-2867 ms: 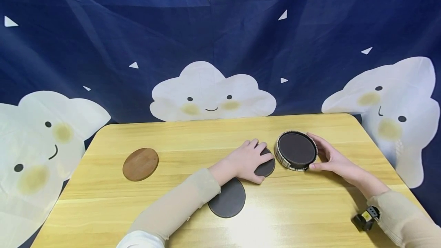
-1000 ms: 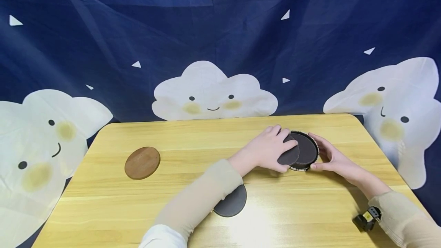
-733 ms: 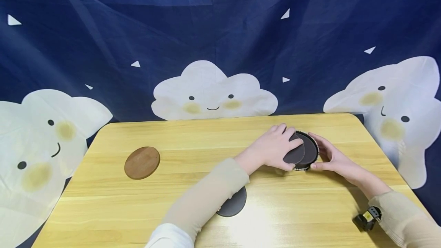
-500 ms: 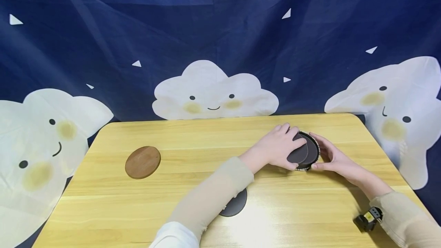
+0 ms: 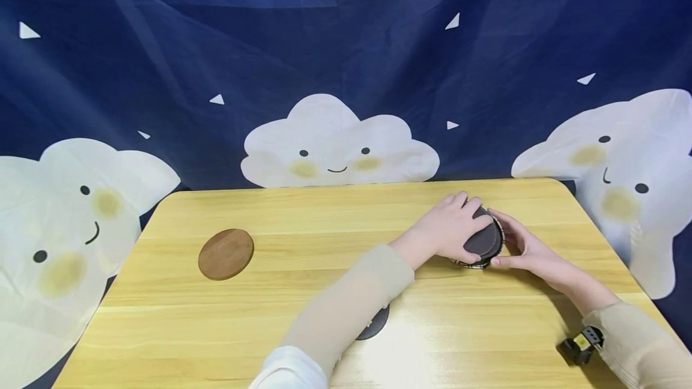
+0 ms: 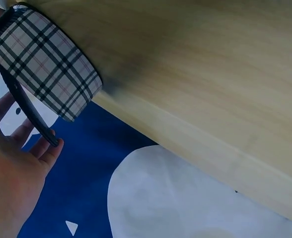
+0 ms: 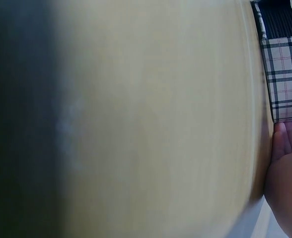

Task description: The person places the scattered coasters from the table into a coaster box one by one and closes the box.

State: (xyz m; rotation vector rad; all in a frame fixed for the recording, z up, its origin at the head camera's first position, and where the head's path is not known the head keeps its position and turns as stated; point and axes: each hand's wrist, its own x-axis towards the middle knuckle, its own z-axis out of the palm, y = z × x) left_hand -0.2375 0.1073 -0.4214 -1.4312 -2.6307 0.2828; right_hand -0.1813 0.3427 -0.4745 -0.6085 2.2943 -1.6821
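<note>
A dark round leather coaster point(image 5: 484, 241) is in my left hand point(image 5: 450, 228), fingers spread over its far edge and thumb at its near edge. It lies over the mouth of a round plaid coaster holder point(image 6: 49, 62), covering most of it in the head view. The left wrist view shows the coaster edge-on, tilted at the holder's rim. My right hand point(image 5: 532, 255) grips the holder's right side between thumb and fingers. Nearer the front, another dark coaster point(image 5: 375, 324) lies flat on the table, partly hidden by my left sleeve.
A brown wooden disc point(image 5: 226, 254) lies on the left part of the wooden table point(image 5: 178, 317). A small black camera point(image 5: 579, 346) sits at my right wrist. Behind the table hangs a dark blue cloth point(image 5: 346, 47) with white clouds.
My left hand picked the coaster up from the table left of the holder and carried it right, over the holder's mouth. My right hand has stayed on the holder.
</note>
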